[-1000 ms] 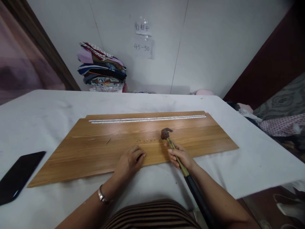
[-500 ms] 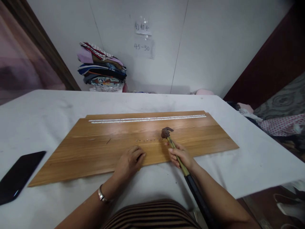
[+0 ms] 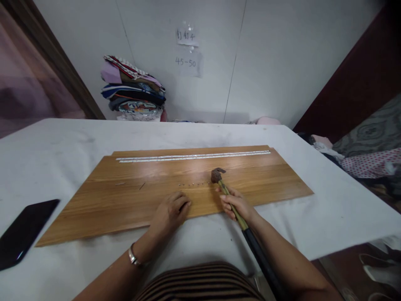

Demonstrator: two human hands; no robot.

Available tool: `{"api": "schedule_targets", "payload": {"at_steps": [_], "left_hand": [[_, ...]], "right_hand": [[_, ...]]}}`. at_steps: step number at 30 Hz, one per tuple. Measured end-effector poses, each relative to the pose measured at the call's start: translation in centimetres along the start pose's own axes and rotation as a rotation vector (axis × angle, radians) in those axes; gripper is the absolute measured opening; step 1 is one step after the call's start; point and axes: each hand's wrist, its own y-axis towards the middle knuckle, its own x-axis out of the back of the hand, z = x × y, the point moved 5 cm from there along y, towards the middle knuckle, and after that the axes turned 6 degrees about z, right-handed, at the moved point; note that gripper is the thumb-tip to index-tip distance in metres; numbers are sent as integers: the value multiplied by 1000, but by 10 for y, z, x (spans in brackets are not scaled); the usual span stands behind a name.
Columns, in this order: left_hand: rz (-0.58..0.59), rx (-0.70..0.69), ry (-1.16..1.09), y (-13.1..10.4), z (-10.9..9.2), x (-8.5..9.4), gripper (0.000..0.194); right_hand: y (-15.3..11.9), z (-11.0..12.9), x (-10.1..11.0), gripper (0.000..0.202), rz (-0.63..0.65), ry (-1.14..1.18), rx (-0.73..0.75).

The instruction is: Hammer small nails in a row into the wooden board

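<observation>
My right hand (image 3: 236,205) is wrapped round the handle of a claw hammer (image 3: 232,198). The rusty brown head lies over the wooden board (image 3: 125,209), at the right end of a row of small nail heads (image 3: 193,184); whether it touches the wood I cannot tell. Resting on the board's near edge, left of the hammer, my left hand (image 3: 171,210) has its fingers curled in, and what they hold, if anything, is hidden. Two loose nails lie farther left: a light nail (image 3: 120,183) and a dark nail (image 3: 142,186).
Two white printed strips (image 3: 194,157) run along the board's far side. A black phone (image 3: 26,232) lies on the white-covered table (image 3: 78,136) at the left. Folded clothes (image 3: 134,85) are stacked against the wall, near paper notes (image 3: 187,62).
The hammer head has shifted very slightly left with my right hand. My left hand, the board and the loose nails stay as they were.
</observation>
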Motion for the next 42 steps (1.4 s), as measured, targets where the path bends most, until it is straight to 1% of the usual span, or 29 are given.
{"api": "schedule_targets", "payload": {"at_steps": [7,10,13,19,24,27,32,37,42], "left_hand": [[0,7,-18,-1,-1,1,23],[11,17,-24,-1,-1,2,23],[-3,10,-17,-1,-1,1,23],[-16,-3,-31,-1,-1,0,22],[0,17,-22,-1,0,0,23],[-11,7,-25,-1,-1,2,23],[13,20,-14,-1,-3,2,23],[-3,6,-23,-1,-2,1,22],[-45,-20,-14,-2,1,-1,21]], "right_hand": [[1,1,1,40,11,8,58],[1,0,1,39,0,-10,39],[0,-1,0,40,4,0,14],[1,1,0,40,16,22,52],[2,-3,1,40,17,29,8],[1,-1,1,39,27,30,27],[1,0,2,40,4,15,26],[1,-2,2,40,8,20,13],[2,-1,3,39,6,25,56]]}}
